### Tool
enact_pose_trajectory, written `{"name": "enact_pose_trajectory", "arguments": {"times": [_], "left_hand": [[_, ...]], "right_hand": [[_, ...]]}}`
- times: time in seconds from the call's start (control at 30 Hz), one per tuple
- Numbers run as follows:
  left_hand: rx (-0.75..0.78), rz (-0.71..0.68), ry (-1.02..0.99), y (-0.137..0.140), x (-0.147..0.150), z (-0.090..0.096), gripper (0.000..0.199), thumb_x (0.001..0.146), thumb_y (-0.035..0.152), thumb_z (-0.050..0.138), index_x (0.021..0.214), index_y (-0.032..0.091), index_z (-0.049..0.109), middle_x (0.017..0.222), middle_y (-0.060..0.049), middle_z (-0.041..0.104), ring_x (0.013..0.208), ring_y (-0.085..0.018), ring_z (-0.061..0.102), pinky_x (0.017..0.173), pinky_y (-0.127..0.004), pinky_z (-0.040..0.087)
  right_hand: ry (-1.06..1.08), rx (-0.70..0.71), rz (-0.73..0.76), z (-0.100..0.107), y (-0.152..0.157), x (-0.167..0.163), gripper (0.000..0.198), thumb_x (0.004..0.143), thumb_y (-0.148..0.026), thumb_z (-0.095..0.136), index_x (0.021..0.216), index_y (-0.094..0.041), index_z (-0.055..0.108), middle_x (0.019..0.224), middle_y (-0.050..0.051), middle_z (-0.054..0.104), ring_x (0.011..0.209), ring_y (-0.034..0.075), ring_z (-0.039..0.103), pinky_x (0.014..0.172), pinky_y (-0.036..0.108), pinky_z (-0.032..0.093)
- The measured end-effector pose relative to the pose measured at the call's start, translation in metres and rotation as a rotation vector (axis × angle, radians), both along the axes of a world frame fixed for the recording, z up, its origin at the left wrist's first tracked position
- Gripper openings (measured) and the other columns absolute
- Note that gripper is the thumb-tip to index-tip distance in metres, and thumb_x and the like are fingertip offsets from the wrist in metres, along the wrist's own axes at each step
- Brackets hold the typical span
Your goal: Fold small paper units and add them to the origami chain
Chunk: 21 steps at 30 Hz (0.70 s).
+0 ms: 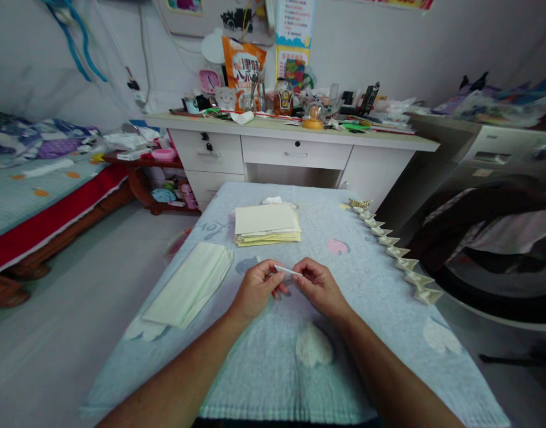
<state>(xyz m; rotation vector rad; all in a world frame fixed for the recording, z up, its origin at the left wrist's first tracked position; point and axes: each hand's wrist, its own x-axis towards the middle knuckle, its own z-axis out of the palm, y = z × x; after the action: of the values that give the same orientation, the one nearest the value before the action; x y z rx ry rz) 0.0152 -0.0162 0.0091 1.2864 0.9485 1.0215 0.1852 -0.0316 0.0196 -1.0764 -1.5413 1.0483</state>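
Observation:
A narrow folded strip of white paper [288,271] spans the gap between my two hands, above the middle of the cloth-covered table. My left hand [261,284] pinches its left end between thumb and fingers. At the other end, my right hand [318,284] grips it the same way. Beyond the hands lies a stack of cream and yellow paper sheets [267,221]. To the left rests a pile of pale folded paper [188,285]. Along the right edge runs a row of folded paper pieces [397,252], pointed like little boats, with a patterned one at the far end.
The table wears a light blue cloth [273,368]. A white desk [295,156] crowded with jars, a snack bag [242,71] and papers stands behind it. On the right is a washing machine [491,178]; a bed [45,184] is at the left.

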Motion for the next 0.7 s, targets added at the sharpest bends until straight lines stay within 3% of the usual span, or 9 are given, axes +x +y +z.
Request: {"name": "enact_pose_trajectory", "arguments": {"times": [0.23, 0.37, 0.57, 0.7], "left_hand": [[0.031, -0.016, -0.024, -0.0005, 0.0023, -0.0045, 0.022, 0.082, 0.032, 0.060, 0.098, 0.017, 0.060, 0.079, 0.001, 0.062, 0.066, -0.011, 0.064, 0.062, -0.023, 0.051], [0.042, 0.006, -0.078, -0.0016, 0.0037, -0.0021, 0.031, 0.081, 0.027, 0.060, 0.109, 0.019, 0.051, 0.089, 0.000, 0.060, 0.077, -0.011, 0.062, 0.070, -0.024, 0.051], [0.109, 0.016, -0.010, -0.0019, 0.0027, -0.0033, 0.014, 0.084, 0.026, 0.056, 0.090, 0.019, 0.046, 0.078, 0.003, 0.055, 0.069, -0.010, 0.057, 0.067, -0.022, 0.047], [0.169, -0.014, 0.101, -0.0047, 0.0011, -0.0030, 0.010, 0.084, 0.024, 0.055, 0.090, 0.019, 0.048, 0.075, 0.003, 0.053, 0.069, -0.010, 0.054, 0.064, -0.021, 0.043]], "right_hand": [[0.041, -0.025, 0.030, -0.0008, 0.0007, -0.0038, 0.025, 0.086, -0.041, 0.058, 0.076, -0.018, 0.059, 0.069, -0.001, 0.054, 0.067, 0.012, 0.050, 0.065, 0.024, 0.039], [0.119, -0.080, 0.108, -0.0027, 0.0007, -0.0066, 0.022, 0.083, -0.040, 0.062, 0.080, -0.018, 0.058, 0.072, -0.001, 0.058, 0.068, 0.013, 0.054, 0.067, 0.025, 0.042], [0.124, -0.092, 0.118, -0.0027, 0.0000, -0.0078, 0.020, 0.084, -0.038, 0.060, 0.080, -0.018, 0.058, 0.067, -0.003, 0.054, 0.061, 0.010, 0.048, 0.061, 0.023, 0.039], [0.117, -0.093, 0.104, -0.0037, 0.0002, -0.0076, 0.021, 0.084, -0.039, 0.061, 0.080, -0.018, 0.058, 0.065, -0.004, 0.050, 0.058, 0.010, 0.044, 0.058, 0.022, 0.036]]}}
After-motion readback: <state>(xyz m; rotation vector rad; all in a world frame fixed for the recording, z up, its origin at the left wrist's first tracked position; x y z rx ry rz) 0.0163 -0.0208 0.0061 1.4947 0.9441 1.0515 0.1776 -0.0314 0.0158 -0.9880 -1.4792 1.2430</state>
